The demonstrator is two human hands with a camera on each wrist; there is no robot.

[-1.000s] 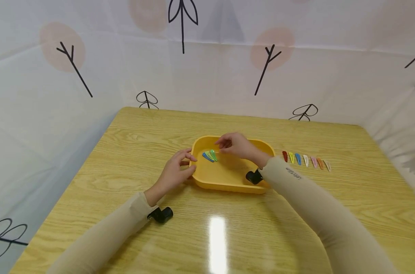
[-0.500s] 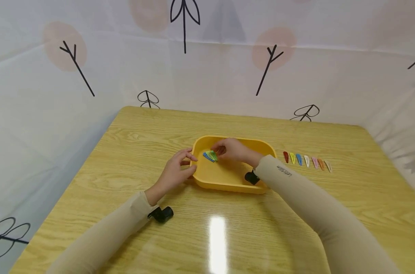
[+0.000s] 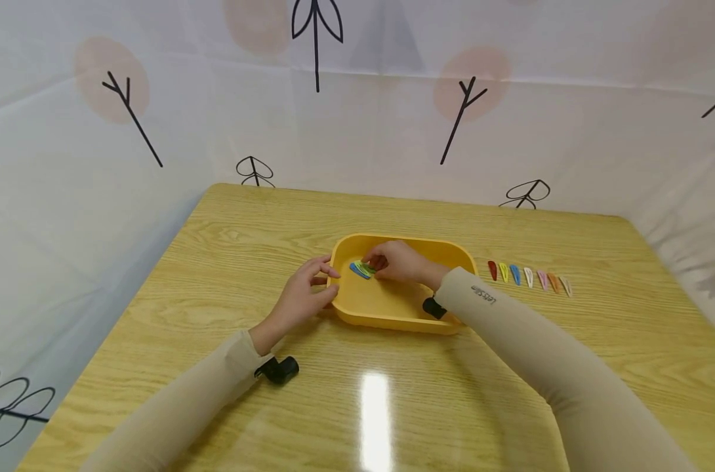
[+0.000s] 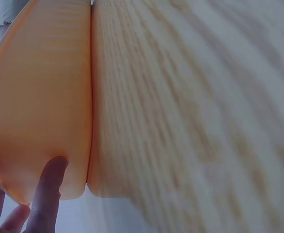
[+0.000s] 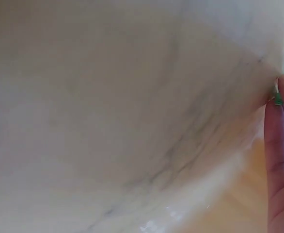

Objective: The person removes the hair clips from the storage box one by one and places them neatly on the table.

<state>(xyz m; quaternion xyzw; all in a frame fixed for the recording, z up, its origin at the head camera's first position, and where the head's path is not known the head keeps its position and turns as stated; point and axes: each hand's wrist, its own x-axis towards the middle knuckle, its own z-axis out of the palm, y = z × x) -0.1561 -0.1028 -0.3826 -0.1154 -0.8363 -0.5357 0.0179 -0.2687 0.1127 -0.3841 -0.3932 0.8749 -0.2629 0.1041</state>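
In the head view, a yellow plastic tray (image 3: pixel 405 323) sits on the table. My left hand (image 3: pixel 304 288) grips its left rim; the left wrist view has a finger (image 4: pixel 47 189) against the outer wall. Inside the tray, toward its left end, lie a blue hair clip (image 3: pixel 358 271) and a yellow-green one partly covered. Reaching in from the right, my right hand (image 3: pixel 400 261) pinches a green hair clip (image 5: pixel 278 99) between thumb and finger, beside those two. The fingers hide most of the green clip.
Right of the tray, a row of hair clips lies on the wooden table (image 3: pixel 216 262): red (image 3: pixel 492 270), yellow (image 3: pixel 504 272), blue (image 3: pixel 515 274) and several paler ones. A patterned cloth (image 3: pixel 369 131) hangs behind the table.
My right hand has moved slightly down and left toward the clips in the tray and now pinches the green hair clip. The left hand has stayed on the rim.
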